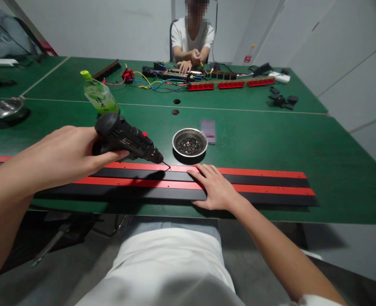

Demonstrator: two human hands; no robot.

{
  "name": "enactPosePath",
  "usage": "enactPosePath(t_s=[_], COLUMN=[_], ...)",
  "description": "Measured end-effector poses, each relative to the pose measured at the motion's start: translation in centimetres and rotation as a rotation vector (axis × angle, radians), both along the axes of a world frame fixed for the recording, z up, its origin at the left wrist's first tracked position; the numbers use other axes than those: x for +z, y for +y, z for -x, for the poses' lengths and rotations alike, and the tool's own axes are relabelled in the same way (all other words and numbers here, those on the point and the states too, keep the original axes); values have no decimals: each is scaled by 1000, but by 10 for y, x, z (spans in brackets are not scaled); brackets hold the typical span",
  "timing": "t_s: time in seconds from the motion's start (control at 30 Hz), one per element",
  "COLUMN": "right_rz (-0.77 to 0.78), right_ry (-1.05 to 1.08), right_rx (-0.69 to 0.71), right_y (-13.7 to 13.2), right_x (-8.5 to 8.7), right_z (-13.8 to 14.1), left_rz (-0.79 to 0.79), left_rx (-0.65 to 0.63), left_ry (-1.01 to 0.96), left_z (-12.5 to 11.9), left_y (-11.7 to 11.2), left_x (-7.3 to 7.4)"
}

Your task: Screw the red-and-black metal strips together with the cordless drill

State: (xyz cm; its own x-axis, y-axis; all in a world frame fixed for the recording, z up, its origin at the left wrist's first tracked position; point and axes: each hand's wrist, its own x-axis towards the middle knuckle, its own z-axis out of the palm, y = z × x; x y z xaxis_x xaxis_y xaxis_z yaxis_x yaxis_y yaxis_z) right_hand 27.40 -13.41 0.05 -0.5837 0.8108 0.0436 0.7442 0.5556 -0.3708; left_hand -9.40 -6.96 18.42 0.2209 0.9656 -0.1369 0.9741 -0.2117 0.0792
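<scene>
My left hand (76,146) is wrapped around the grip of a black cordless drill (127,138). The drill slants down to the right, and the tip of its thin bit is at a small hole or screw on the far red-and-black strip (261,173). A second red-and-black strip (270,191) lies parallel on the near side. Fingers spread, my right hand (216,187) rests across both strips, just right of the bit, its thumb at the near edge. Beyond the strips stands a round metal bowl (189,133) with many small dark screws (189,147) in it.
Behind the drill stands a green-capped bottle (100,95). A metal dish (4,109) is at far left. Across the green table (302,144), a seated person (192,40) handles wired parts (181,75). Black pieces (283,101) lie at right. Two holes (176,107) pierce the tabletop.
</scene>
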Motion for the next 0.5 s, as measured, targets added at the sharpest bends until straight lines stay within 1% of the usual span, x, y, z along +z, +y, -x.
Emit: enactPosePath(t_s=[0.1, 0.27, 0.4, 0.5], right_rz=[4, 4, 8, 19], right_ry=[1, 17, 19, 14], right_rx=[2, 5, 5, 5], right_y=[0, 0, 0, 0], right_x=[2, 3, 3, 3], right_z=[0, 0, 0, 1], left_rz=[18, 34, 13, 56], left_rx=[-22, -55, -42, -44], left_ry=[59, -37, -33, -20], left_z=[4, 14, 18, 21], left_y=[3, 6, 5, 8], left_x=[1, -2, -5, -5])
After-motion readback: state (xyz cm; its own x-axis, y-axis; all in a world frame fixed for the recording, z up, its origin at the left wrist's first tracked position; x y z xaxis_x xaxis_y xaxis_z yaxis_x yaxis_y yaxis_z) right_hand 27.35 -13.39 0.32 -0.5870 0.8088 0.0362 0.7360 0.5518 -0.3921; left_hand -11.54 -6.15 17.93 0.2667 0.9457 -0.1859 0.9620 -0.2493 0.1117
